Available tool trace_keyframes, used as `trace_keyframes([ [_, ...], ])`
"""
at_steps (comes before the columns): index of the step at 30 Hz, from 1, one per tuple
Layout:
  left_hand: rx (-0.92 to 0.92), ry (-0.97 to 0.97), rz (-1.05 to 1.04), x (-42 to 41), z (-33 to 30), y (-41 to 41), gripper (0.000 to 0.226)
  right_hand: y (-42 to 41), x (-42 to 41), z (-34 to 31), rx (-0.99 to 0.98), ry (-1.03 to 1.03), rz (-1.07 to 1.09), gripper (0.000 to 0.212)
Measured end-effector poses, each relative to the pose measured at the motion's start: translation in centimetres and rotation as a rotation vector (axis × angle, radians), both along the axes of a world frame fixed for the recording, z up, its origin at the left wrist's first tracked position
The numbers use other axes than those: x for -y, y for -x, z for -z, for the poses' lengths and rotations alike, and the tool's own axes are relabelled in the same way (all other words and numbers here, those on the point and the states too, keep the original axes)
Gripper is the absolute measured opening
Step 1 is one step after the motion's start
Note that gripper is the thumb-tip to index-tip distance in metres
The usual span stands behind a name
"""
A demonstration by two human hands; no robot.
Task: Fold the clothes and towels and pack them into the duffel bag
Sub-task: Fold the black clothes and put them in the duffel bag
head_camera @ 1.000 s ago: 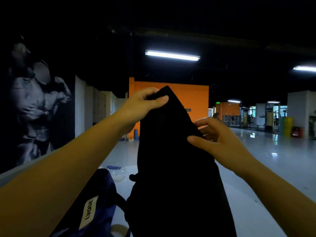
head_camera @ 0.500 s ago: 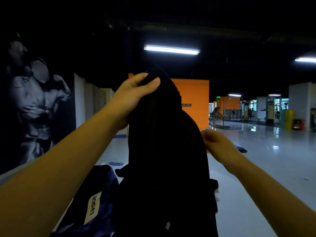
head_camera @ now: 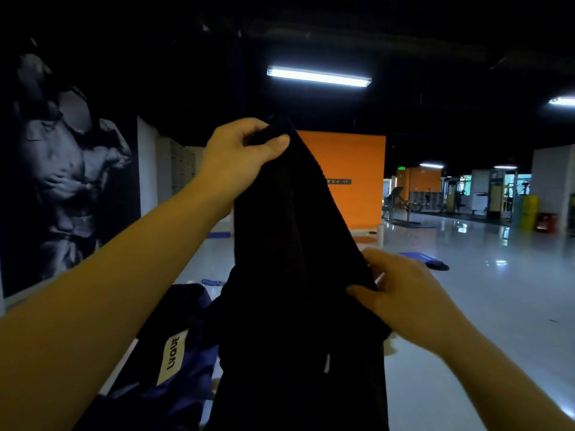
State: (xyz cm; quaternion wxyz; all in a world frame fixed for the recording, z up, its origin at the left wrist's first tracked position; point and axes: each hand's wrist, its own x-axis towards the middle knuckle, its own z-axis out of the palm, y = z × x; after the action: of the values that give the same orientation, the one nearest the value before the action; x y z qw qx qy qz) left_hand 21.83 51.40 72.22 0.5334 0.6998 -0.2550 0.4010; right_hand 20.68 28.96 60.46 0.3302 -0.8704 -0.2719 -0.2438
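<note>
A black garment (head_camera: 289,275) hangs in front of me, held up in the air. My left hand (head_camera: 239,157) pinches its top corner, high in the middle of the view. My right hand (head_camera: 401,293) grips its right edge lower down. Low on the left, partly hidden behind the garment, lies the dark blue duffel bag (head_camera: 174,368) with a white label.
A glossy pale floor (head_camera: 466,290) stretches ahead and to the right. A dark mural wall (head_camera: 62,181) runs along the left. An orange wall (head_camera: 348,181) stands behind the garment. Gym machines (head_camera: 497,197) stand far right, and a blue mat (head_camera: 423,259) lies on the floor.
My right hand slid down the garment's right edge and now grips it lower. My left hand kept its pinch on the top corner; the view tilted slightly.
</note>
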Motion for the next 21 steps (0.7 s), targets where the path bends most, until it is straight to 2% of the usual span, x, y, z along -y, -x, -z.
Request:
trace_keyframes([
  [2,0.014,-0.075,0.018,-2.0,0.6,-0.1,0.007,-0.8,1.4,-1.5,-0.122,0.015,0.020,0.009],
  [6,-0.020,-0.248,0.126,-6.1,2.8,-0.2,0.034,-1.7,2.7,-6.4,-0.251,-0.284,0.031,0.013],
  [8,-0.074,-0.352,0.163,-7.1,4.0,-0.3,0.033,-2.4,2.9,-8.5,-0.284,-0.355,0.008,0.016],
  [11,-0.057,-0.515,0.177,-7.8,5.2,-0.4,0.042,-3.5,2.9,-10.3,-0.137,-0.261,0.012,0.024],
  [14,0.035,-0.709,-0.019,-8.4,5.4,-0.7,0.042,-3.4,2.8,-11.1,-0.039,-0.120,-0.083,0.028],
  [18,0.072,-0.821,-0.139,-8.8,5.5,-0.6,0.034,-3.3,3.4,-11.1,0.012,0.079,-0.095,0.029],
  [21,0.130,-0.843,-0.206,-8.8,5.6,-0.8,0.039,-3.5,3.6,-10.8,0.034,0.141,-0.042,0.030],
])
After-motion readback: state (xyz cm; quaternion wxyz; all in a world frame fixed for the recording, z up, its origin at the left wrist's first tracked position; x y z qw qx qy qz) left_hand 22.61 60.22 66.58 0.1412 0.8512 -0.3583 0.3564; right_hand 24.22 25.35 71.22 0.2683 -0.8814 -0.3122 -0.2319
